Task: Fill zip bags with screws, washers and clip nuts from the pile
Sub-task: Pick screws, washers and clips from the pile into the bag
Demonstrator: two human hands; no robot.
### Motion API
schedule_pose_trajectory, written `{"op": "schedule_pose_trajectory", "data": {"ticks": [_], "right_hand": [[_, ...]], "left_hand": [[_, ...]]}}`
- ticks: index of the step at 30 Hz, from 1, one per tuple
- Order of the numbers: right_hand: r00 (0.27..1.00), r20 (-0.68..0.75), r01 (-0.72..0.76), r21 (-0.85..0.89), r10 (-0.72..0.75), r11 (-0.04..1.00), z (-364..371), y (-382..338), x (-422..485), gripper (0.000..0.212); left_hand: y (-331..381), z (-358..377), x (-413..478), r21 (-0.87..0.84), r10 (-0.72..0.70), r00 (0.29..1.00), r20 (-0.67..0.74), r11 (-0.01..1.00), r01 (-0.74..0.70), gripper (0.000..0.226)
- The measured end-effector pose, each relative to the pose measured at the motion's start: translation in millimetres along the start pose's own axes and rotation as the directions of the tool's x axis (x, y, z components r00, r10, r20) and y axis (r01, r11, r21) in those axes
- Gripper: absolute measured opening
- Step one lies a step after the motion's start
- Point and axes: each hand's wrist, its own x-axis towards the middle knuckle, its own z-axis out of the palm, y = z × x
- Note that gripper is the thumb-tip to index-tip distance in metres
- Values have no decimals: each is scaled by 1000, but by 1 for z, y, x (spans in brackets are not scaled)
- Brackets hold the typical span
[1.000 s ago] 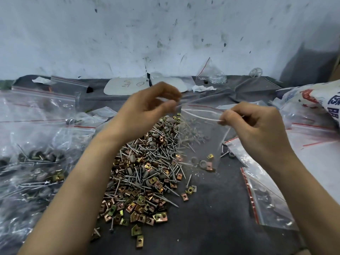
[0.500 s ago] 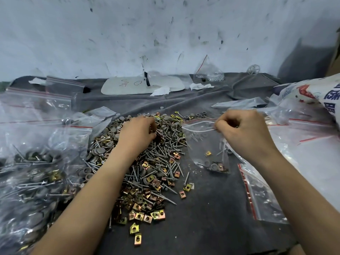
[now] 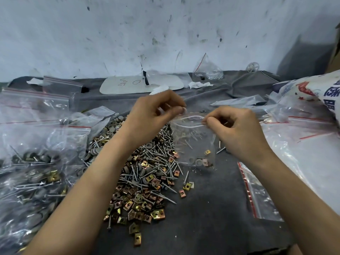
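A pile (image 3: pixel 147 172) of grey screws, grey washers and gold and copper clip nuts lies on the dark cloth in the middle. Just right of it hangs a small clear zip bag (image 3: pixel 195 144), with a few clip nuts, washers and screws at its bottom. My right hand (image 3: pixel 233 129) pinches the right edge of the bag's mouth and holds it up. My left hand (image 3: pixel 154 115) is raised at the left edge of the mouth, thumb and fingertips pinched on something small and blurred.
Filled zip bags (image 3: pixel 27 162) are heaped on the left. Empty red-striped zip bags (image 3: pixel 257 199) lie on the right under a white printed sack (image 3: pixel 322 92). A white tray (image 3: pixel 141 85) and a small bag (image 3: pixel 207 70) stand by the back wall.
My left hand dropped from the bag's mouth onto the pile, then rose back to the mouth with its fingers pinched. My right hand kept hold of the bag throughout.
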Motion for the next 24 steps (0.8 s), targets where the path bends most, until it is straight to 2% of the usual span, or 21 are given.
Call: {"op": "schedule_pose_trajectory", "data": {"ticks": [2,5,10,12,15,17,18,21,24], "right_hand": [[1000,-3,15,-2,-15,1000,2,-1,0,14],[1000,20,10,-36,-10,999,4,0,-1,12],[1000,20,12,-34,-12,999,3,1,0,13],[1000,11,13,-21,-12,1000,3,1,-1,14],[1000,-7,2,6,-2,1000,3,1,-1,17],[1000,-12,-7,9,7,1000,3,2,0,16],[1000,-13,-9,8,9,1000,2,2,0,16],[1000,-20,-11,13,11,1000,3,2,0,15],[1000,-17,-14,25,14,1000,3,2,-1,14]], "left_hand": [[3,3,0,54,40,996,79,998,-45,7],[0,3,0,75,57,991,121,995,-66,7],[-4,1,1,104,13,986,169,994,-31,13],[-7,0,1,113,-27,992,126,993,13,18],[-15,-10,2,99,-115,993,-18,988,117,12],[-25,-20,2,207,-180,977,-112,958,200,11],[-32,-24,1,270,-235,966,-108,928,256,10],[-51,-29,-6,428,-480,874,70,806,408,8],[-59,-19,-10,520,-556,810,188,756,398,8]]}}
